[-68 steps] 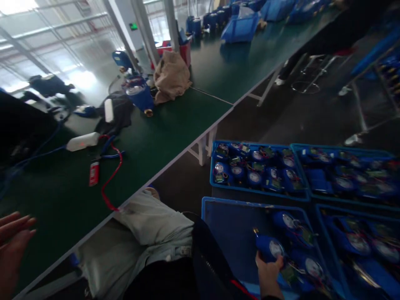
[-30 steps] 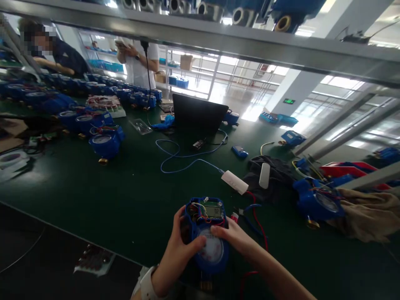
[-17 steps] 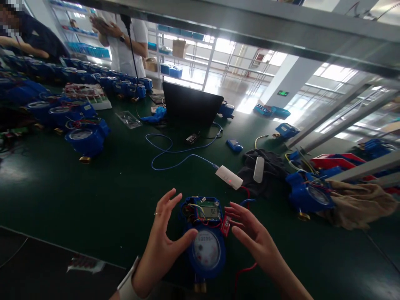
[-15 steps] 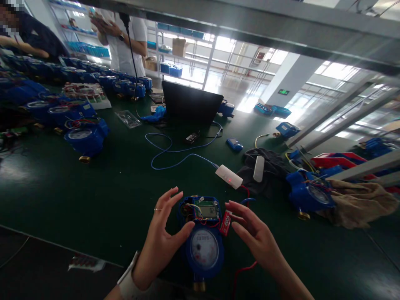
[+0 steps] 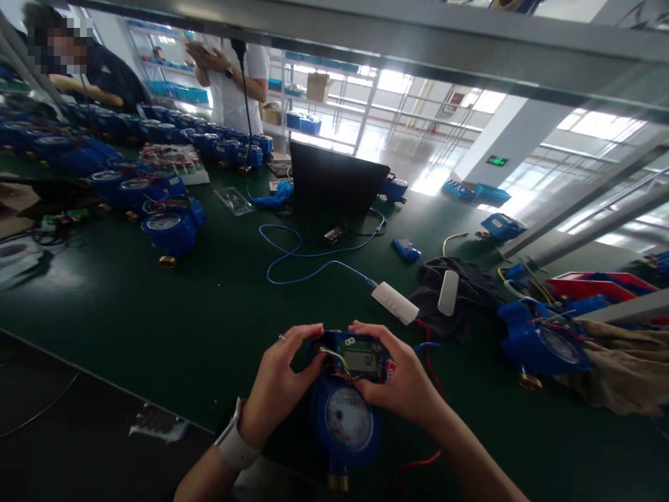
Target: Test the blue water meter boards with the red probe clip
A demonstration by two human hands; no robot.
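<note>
A blue water meter (image 5: 349, 453) lies in front of me, its round dial facing up and a brass fitting (image 5: 339, 481) at its near end. Its upper housing is uncovered, showing a circuit board with a small display (image 5: 360, 360) and thin coloured wires (image 5: 333, 357). My left hand (image 5: 282, 376) grips the housing's left side, thumb by the wires. Around the right side curls my right hand (image 5: 405, 373), fingers on the far edge and thumb near the board's lower edge. A red piece with white lettering (image 5: 389, 369) is mostly hidden by that hand.
A white box (image 5: 396, 302) with blue and red cables lies beyond the meter. Behind it stands a dark laptop (image 5: 337, 178). More blue meters (image 5: 172, 230) line the left; another meter (image 5: 543, 341) and cloths are at right. Two other people are at the back left.
Both hands, apart from the meter's sides before, have closed in on its upper housing. The right hand now covers most of the red piece. The view has shifted slightly left.
</note>
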